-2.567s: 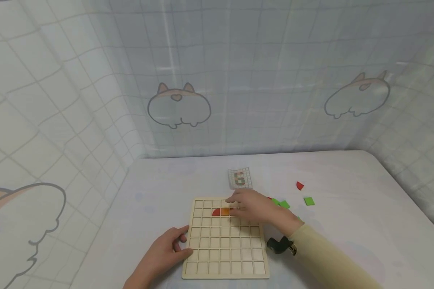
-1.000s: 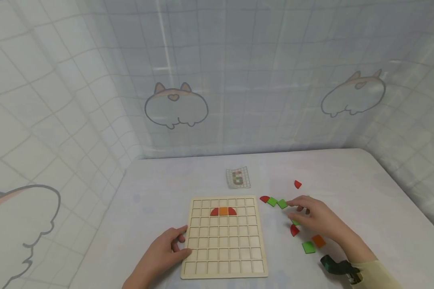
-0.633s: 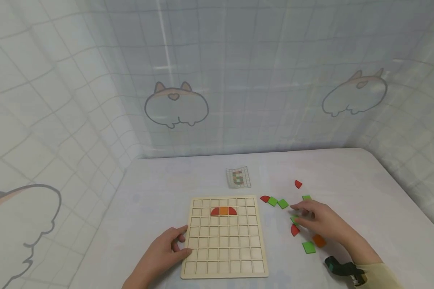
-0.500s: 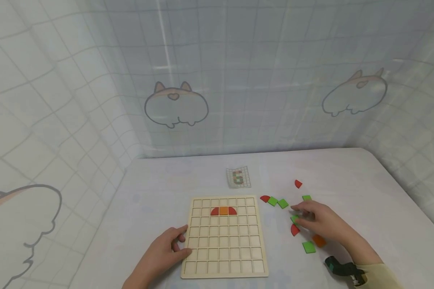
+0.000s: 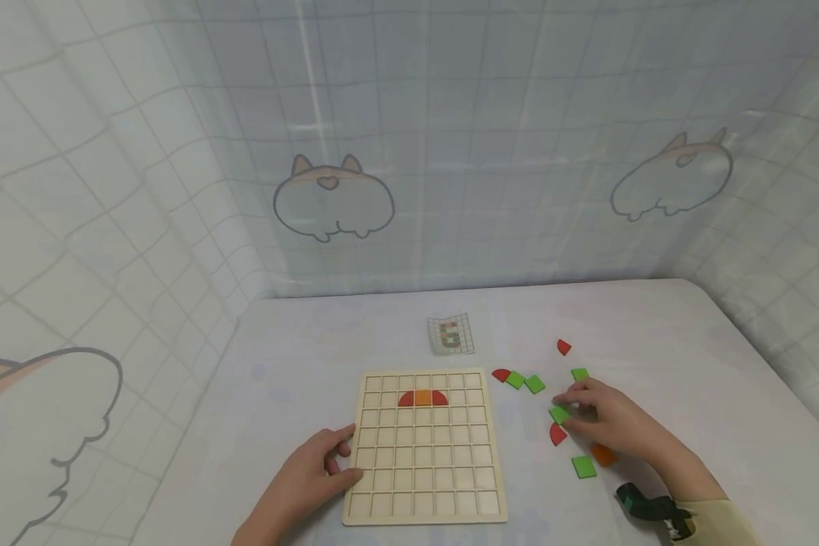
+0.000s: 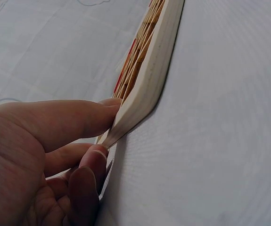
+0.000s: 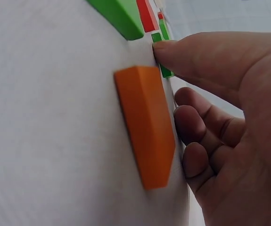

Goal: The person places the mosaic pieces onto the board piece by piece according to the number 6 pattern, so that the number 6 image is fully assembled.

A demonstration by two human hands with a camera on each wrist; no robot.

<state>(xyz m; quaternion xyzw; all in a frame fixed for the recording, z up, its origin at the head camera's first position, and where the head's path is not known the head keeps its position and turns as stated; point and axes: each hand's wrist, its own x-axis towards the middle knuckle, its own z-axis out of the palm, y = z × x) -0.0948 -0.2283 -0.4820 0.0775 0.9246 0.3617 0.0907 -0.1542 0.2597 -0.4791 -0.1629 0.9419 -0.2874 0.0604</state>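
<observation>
My left hand (image 5: 317, 470) holds the left edge of a pale wooden grid board (image 5: 423, 459), thumb at its rim and other fingers bent against its side in the left wrist view. On the board a red quarter-round tile (image 5: 406, 398), an orange square tile (image 5: 423, 397) and another red quarter-round tile (image 5: 440, 398) form a row. Over the loose pieces to the right hovers my right hand (image 5: 607, 417), fingers bent and spread from the thumb. Its thumb tip overlaps a green square tile (image 5: 559, 415); an orange tile (image 7: 147, 127) lies beneath the palm.
Other green tiles (image 5: 584, 466) and red quarter-round tiles (image 5: 557, 434) lie scattered right of the board. Behind it is a small pattern card (image 5: 450, 334) with a grid. A grid-patterned curtain (image 5: 450, 189) encloses the white table (image 5: 300, 349).
My right hand has left the board, where a red tile now shows right of the orange one, and moved right to the loose tiles. Lately it shifted slightly; my left hand stays put.
</observation>
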